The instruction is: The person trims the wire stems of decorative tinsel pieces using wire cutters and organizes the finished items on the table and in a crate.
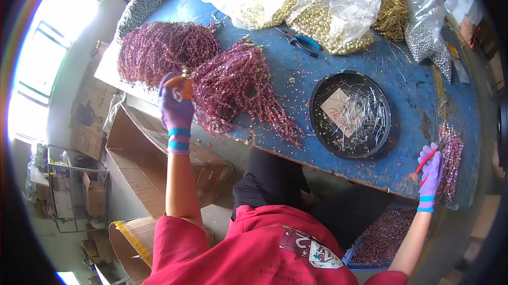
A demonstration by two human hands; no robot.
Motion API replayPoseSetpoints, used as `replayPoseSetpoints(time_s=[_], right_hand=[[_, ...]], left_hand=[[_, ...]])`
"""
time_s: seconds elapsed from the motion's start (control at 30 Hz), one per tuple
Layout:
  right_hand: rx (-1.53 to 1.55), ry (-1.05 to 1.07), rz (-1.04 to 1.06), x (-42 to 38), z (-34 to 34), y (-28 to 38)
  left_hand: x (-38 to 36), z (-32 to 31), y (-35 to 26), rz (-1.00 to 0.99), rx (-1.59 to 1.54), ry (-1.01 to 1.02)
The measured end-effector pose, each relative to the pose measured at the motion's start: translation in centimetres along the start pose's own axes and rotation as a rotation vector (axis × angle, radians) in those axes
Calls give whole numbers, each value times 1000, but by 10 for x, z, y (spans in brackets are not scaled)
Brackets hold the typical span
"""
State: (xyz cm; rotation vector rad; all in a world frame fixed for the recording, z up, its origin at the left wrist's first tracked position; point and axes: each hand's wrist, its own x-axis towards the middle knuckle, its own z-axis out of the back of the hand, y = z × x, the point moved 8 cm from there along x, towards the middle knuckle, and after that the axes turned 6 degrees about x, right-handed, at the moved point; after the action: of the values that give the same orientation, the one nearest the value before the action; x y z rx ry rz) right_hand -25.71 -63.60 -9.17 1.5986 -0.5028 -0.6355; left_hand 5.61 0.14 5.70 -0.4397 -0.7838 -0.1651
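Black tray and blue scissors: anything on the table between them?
Head view: nothing large, just bare blue table with scattered beads and wire bits between the black tray and the blue scissors.

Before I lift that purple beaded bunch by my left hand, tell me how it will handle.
The purple beaded bunch will probably flop: its strands already droop over the blue table edge. It may shed beads, since loose ones dot the table. Strands look tangled, so neighbours may drag along.
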Motion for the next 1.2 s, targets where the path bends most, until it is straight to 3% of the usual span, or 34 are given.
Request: replayPoseSetpoints(time_s=[0.1, 0.17, 0.23, 0.3, 0.37, 0.4, 0.43, 0.5, 0.6, 0.63, 0.67, 0.7, 0.77, 0.83, 0.87, 0.9, 0.97, 1.0, 1.03, 1.13, 1.2], right_hand=[[68, -19, 52, 2, 8, 9], [207, 8, 49, 8, 18, -11], [243, 32, 61, -2, 1, -5], [186, 52, 134, -6, -11, 0], [92, -5, 196, -14, -26, 15], [70, -101, 194, -12, -22, 13], [41, -141, 217, -16, -25, 15], [-75, -164, 312, -26, -40, 28], [-187, -136, 343, -29, -57, 43], [-207, -135, 297, -29, -60, 43], [-226, -131, 252, -27, -63, 41], [-232, -141, 252, -26, -64, 43], [-248, -167, 173, -21, -61, 39], [-265, -176, 166, -22, -59, 41], [-264, -164, 157, -22, -59, 39], [-262, -149, 150, -20, -60, 39], [-277, -152, 138, -21, -59, 37], [-271, -135, 167, -20, -59, 36], [-258, -117, 199, -19, -62, 35], [-372, -72, 238, -22, -74, 30], [-501, -24, 304, -25, -87, 33]], left_hand=[[-5, 34, -1, -151, -211, -334], [-9, 59, 14, 26, -343, -451], [-21, 88, 6, -91, 223, -673], [-6, 106, -24, -259, 692, -597], [2, 126, -56, -327, 93, -598], [11, 117, -12, 14, -809, -509], [15, 111, -16, 202, -1281, -406], [13, 101, -37, 376, -1143, -353], [1, 54, -63, 314, -1023, 103], [-10, 42, -90, 422, -1202, 198], [-30, 7, -89, 578, -1450, 493], [-52, -14, -96, 669, -1466, 616], [-83, -20, -148, 802, -1527, 746], [-109, -37, -158, 637, -1480, 843], [-122, -48, -169, 698, -1637, 973], [-133, -52, -176, 793, -1651, 1014], [-143, -60, -187, 752, -1441, 1057], [-150, -65, -190, 858, -1440, 1075], [-148, -66, -200, 787, -1460, 1095], [-149, -71, -218, 879, -1439, 1151], [-147, -79, -227, 823, -1403, 1251]])
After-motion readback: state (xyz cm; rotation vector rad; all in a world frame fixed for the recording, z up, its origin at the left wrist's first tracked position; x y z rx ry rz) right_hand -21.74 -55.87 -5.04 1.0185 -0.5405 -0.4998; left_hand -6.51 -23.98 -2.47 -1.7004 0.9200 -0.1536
